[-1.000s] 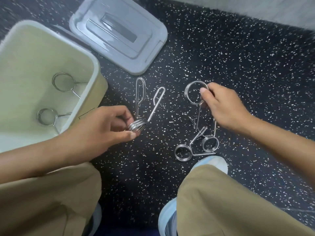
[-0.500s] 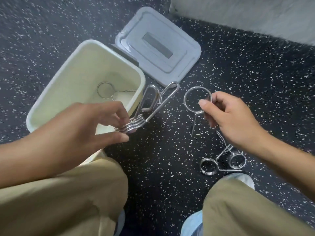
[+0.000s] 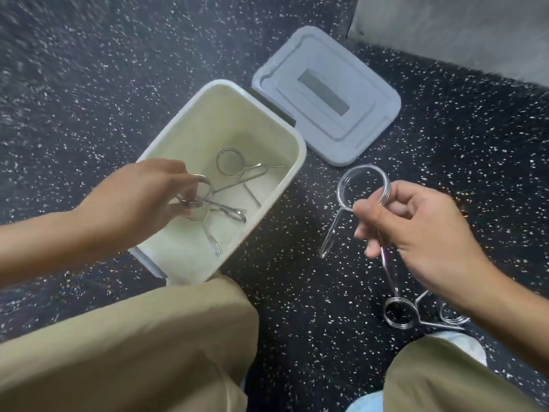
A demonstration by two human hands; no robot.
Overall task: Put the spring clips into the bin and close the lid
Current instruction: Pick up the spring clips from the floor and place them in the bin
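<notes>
Nearest us were our knees in tan trousers, crouched over the speckled floor. Just past the right knee, two spring clips lay on the floor, waiting their turn, one partly hidden behind our right forearm. Above them our right hand gripped a third clip by the base of its coil, thumb and fingers closed on the wire, legs dangling, held clear of the floor, ready, we judged, to follow. Across from it our left hand reached over the open bin, fingers pinched on the coil of another clip, its handles pointing down into the bin so it would drop cleanly inside. Under it, two clips already rested on the bin's pale bottom. Farthest off, the grey lid lay flat on the floor just beside the bin's far corner, left within easy reach for closing once the last clips went in.
</notes>
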